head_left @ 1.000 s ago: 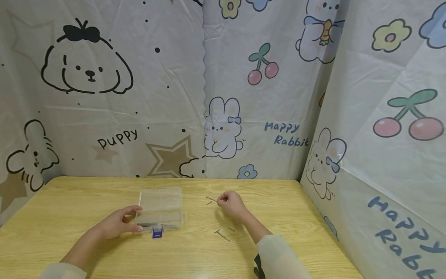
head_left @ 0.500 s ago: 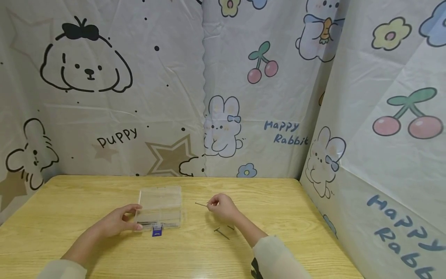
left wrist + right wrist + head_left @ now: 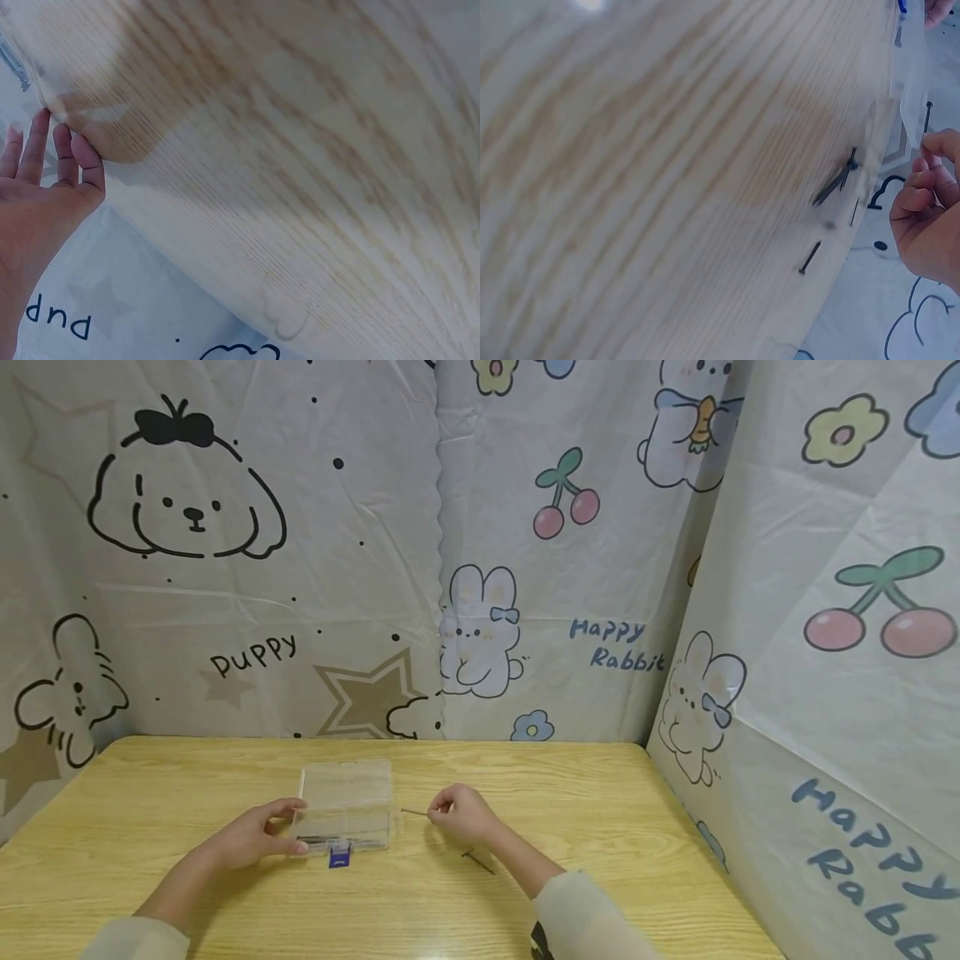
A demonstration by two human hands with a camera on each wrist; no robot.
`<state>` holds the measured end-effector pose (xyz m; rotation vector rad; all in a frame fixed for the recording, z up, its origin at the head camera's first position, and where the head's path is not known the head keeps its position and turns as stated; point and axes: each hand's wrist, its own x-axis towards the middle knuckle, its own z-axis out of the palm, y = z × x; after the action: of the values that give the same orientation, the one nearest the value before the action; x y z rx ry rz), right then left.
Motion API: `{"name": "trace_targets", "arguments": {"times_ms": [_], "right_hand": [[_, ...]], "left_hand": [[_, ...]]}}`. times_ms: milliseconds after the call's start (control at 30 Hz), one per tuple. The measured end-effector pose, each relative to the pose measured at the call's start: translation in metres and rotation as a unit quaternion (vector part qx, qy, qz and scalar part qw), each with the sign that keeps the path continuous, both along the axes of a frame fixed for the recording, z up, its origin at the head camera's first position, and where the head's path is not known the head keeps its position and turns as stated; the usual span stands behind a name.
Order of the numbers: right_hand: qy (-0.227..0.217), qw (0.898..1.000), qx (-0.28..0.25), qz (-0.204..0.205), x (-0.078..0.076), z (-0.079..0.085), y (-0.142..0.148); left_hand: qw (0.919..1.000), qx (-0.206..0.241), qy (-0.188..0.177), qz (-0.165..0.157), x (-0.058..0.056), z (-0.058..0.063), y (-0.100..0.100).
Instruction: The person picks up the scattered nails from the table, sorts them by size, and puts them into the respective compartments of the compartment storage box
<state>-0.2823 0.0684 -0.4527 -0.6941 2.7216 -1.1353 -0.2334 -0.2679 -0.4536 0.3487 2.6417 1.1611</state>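
Note:
A clear plastic box (image 3: 345,793) with a blue latch (image 3: 340,857) lies on the table, several dark thin pieces (image 3: 318,841) along its front inside. I cannot tell whether its lid is closed. My left hand (image 3: 243,839) rests against the box's left side, thumb at the front corner and fingertips farther back. Between thumb and fingertips, my right hand (image 3: 467,814) pinches a nail (image 3: 415,812); its free end points left, just short of the box's right side. More loose nails (image 3: 809,257) lie below that hand in the right wrist view; the head view shows a nail (image 3: 480,862) near the forearm.
The wooden table (image 3: 225,760) carries all this. A patterned cloth (image 3: 360,568) hangs behind it, and another cloth (image 3: 847,718) runs along its right side. Something black (image 3: 540,941) shows by the right sleeve.
My right hand has moved left and a little nearer to me, bringing the pinched nail close to the box's right side. The left hand and the box have stayed in place.

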Motion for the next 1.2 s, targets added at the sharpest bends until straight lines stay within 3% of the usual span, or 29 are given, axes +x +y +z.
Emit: {"name": "trace_targets", "arguments": {"times_ms": [300,1200], "right_hand": [[-0.009,0.999,-0.007,0.036,0.006,0.001,-0.02],[0.015,0.996,0.053,0.065,0.014,0.002,-0.058]], "left_hand": [[1.0,0.002,0.005,-0.004,0.0,-0.001,0.0],[0.9998,0.017,-0.002,-0.007,0.0,-0.002,-0.001]]}}
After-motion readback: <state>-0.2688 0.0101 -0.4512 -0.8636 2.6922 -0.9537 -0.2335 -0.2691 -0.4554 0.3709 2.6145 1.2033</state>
